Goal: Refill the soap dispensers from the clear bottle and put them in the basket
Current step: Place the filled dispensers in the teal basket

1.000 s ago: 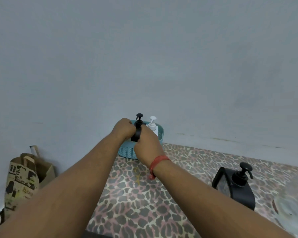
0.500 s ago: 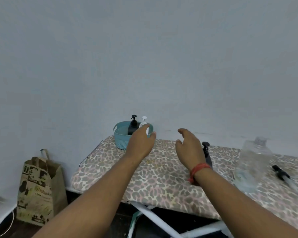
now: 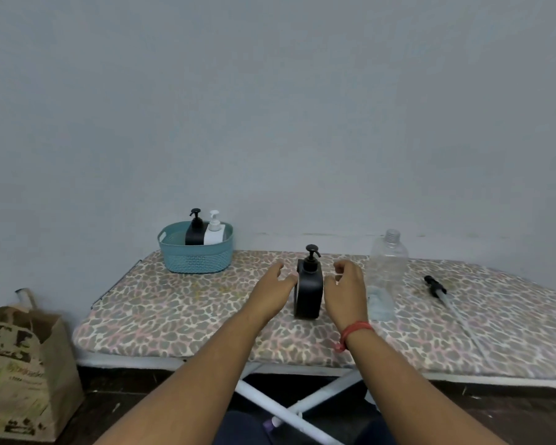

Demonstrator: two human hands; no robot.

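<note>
A: We have the black dispenser standing upright on the ironing board, and we take it as our landmark. Our left hand is just to its left with fingers straight and relaxed, the tips at or almost at its side; we cannot tell if they touch. Our right hand is just to its right, fingers loosely curled, holding nothing.

B: And the rest? Behind it and to the left, the basket already holds a black dispenser and a white dispenser. The clear bottle stands uncapped just to the landmark's right, behind our right hand. Further right lies a loose pump with its tube.

A: So we judge that this one goes to the basket next, or needs filling first; we cannot see its level through the black wall.

B: What worries us is the padded cover. The dispenser is tall and narrow, so an uneven squeeze or a nudge from one hand before the other could tip it. Our right wrist is also close to the clear bottle, which looks nearly empty and light; a careless swing could knock it over.

A: And if its pump is loosely screwed, lifting by the top might pull it free.
</note>
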